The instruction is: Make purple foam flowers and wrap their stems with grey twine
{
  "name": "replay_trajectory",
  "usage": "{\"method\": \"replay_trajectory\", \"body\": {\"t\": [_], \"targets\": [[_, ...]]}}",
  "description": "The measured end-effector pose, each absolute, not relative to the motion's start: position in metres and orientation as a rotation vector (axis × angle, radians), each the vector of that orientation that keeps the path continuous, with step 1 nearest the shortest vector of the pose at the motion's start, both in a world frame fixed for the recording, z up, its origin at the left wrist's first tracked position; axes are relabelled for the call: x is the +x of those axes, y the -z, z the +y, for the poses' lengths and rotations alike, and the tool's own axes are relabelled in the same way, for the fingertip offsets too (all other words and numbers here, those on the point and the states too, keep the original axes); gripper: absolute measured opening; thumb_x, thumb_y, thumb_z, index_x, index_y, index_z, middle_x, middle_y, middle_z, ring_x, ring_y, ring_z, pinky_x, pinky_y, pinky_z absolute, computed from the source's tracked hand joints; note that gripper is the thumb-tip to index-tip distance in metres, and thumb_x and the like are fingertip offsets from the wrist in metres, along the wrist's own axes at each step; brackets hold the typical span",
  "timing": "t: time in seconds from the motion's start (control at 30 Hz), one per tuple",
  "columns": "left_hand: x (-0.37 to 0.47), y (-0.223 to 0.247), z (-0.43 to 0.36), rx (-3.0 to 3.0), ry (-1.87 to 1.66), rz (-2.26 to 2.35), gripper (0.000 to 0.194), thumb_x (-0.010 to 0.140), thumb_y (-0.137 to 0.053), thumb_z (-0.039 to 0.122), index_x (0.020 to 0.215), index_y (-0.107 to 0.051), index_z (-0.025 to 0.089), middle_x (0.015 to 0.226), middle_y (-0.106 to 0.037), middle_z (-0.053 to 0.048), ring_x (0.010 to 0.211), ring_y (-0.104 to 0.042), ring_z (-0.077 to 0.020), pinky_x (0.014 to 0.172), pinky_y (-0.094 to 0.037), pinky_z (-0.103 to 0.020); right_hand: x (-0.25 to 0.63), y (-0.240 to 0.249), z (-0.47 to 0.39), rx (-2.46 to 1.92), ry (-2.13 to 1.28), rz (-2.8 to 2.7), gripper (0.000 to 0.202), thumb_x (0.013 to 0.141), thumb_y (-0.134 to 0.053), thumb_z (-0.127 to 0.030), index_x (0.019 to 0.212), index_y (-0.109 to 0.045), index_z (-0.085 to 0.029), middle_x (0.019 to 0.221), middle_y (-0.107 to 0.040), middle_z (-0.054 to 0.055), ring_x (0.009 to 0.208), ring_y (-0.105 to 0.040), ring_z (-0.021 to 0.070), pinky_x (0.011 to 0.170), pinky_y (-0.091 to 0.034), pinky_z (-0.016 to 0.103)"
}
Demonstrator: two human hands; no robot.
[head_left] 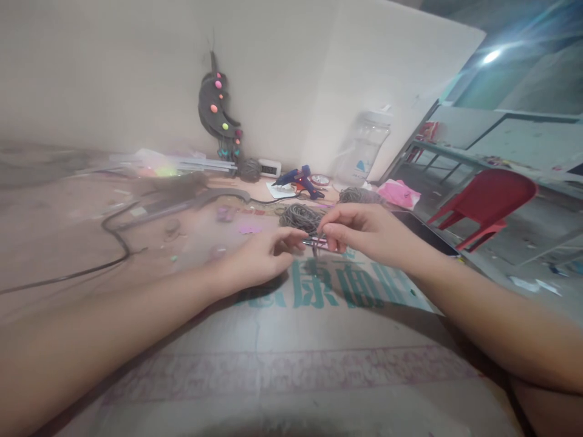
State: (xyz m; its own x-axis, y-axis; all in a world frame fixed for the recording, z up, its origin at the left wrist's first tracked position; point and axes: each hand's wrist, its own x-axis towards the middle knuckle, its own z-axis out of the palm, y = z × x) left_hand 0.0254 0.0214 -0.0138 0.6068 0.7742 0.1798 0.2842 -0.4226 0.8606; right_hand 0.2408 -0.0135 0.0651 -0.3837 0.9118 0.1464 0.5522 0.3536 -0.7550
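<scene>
My right hand (359, 230) pinches a thin dark strand of yarn (316, 246) between thumb and fingers above the printed sheet (273, 328). Just left of it, my left hand (268, 255) has thumb and fingers apart, with nothing visible between them. A tangled bundle of dark grey yarn (298, 217) lies right behind both hands. Part of a slim pen-like item (310, 242) shows between the hands, partly hidden by the right fingers.
Along the wall stand a glue gun (296, 178), a clear bottle (364, 145) and a yarn ball (250, 170). A dark moon ornament (214, 106) hangs there. A black cable (109, 264) crosses the left side. A dark tablet-like item (426, 233) lies right.
</scene>
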Motion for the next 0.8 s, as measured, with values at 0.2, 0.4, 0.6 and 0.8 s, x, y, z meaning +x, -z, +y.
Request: {"method": "replay_trajectory", "body": {"t": [0.2,0.4,0.6,0.8], "targets": [[0.027,0.010,0.018,1.961,-0.717,0.799,0.038,0.083,-0.066,0.038,0.118,-0.068,0.023,0.110,-0.075,-0.007,0.094,-0.070,-0.0226,0.083,-0.055,-0.034,0.233,-0.051,-0.012,-1.214,-0.794,-1.918,0.018,0.090,-0.062,-0.034,0.084,-0.065,-0.018,0.061,-0.065,-0.002,0.053,-0.058,0.0101,0.052,-0.048,0.023],[0.028,0.003,0.015,2.066,-0.685,0.824,0.032,0.082,-0.069,0.045,0.104,-0.074,0.022,0.091,-0.074,-0.004,0.077,-0.065,-0.0199,0.065,-0.047,-0.027,0.229,-0.039,-0.012,-1.145,-0.843,-1.799,0.018,0.090,-0.064,-0.036,0.089,-0.064,-0.018,0.063,-0.067,-0.002,0.052,-0.061,0.0098,0.053,-0.051,0.023],[0.027,0.013,0.019,1.936,-0.707,0.833,0.030,0.089,-0.059,0.045,0.100,-0.076,0.023,0.089,-0.075,-0.002,0.075,-0.065,-0.0191,0.067,-0.048,-0.028,0.223,-0.035,-0.013,-1.101,-0.885,-1.772,0.019,0.090,-0.063,-0.037,0.090,-0.063,-0.018,0.063,-0.068,-0.002,0.054,-0.062,0.0104,0.055,-0.052,0.024],[0.027,0.011,0.021,1.840,-0.785,0.965,0.029,0.087,-0.062,0.046,0.092,-0.075,0.021,0.085,-0.074,-0.003,0.074,-0.065,-0.0188,0.067,-0.048,-0.029,0.231,-0.051,-0.016,-1.139,-0.588,-2.027,0.022,0.092,-0.058,-0.038,0.087,-0.068,-0.019,0.072,-0.070,0.001,0.059,-0.061,0.0117,0.058,-0.049,0.026]]}}
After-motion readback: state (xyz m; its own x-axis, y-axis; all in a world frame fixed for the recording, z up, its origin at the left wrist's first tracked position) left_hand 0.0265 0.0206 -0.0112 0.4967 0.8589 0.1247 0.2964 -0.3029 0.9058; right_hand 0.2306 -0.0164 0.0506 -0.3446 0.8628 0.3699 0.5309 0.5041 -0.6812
